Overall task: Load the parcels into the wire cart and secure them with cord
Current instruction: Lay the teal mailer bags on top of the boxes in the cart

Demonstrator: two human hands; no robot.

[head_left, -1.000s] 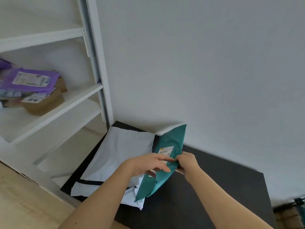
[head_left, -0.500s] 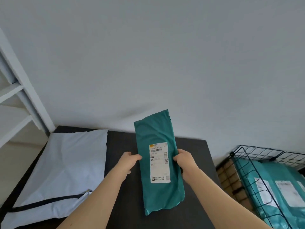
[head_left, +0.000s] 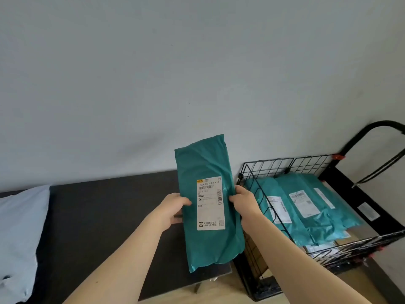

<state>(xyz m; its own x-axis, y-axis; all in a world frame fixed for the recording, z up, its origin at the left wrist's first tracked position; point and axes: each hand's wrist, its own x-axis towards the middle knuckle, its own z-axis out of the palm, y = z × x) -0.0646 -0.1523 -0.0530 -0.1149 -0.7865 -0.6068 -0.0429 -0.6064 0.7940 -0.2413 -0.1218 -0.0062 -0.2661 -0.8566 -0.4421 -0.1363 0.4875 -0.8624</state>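
A long teal mailer parcel point(head_left: 207, 163) with a white shipping label is held upright over the right end of the black table point(head_left: 105, 207). My left hand point(head_left: 174, 205) grips its left edge and my right hand point(head_left: 242, 199) grips its right edge. Just to the right stands the black wire cart point(head_left: 258, 194), with several teal parcels point(head_left: 306, 207) lying flat inside on top of cardboard boxes. The cart's black handle point(head_left: 372, 130) rises at the far right. No cord is visible.
A large pale grey mailer bag point(head_left: 19, 233) lies on the table's left end. A plain grey wall runs behind table and cart. Light wooden floor shows below the table's front edge, between the table and the cart.
The view has swung right, from the white shelves to the cart. The teal parcel came off the grey bag, turned upright with its label facing me, and moved right toward the cart.
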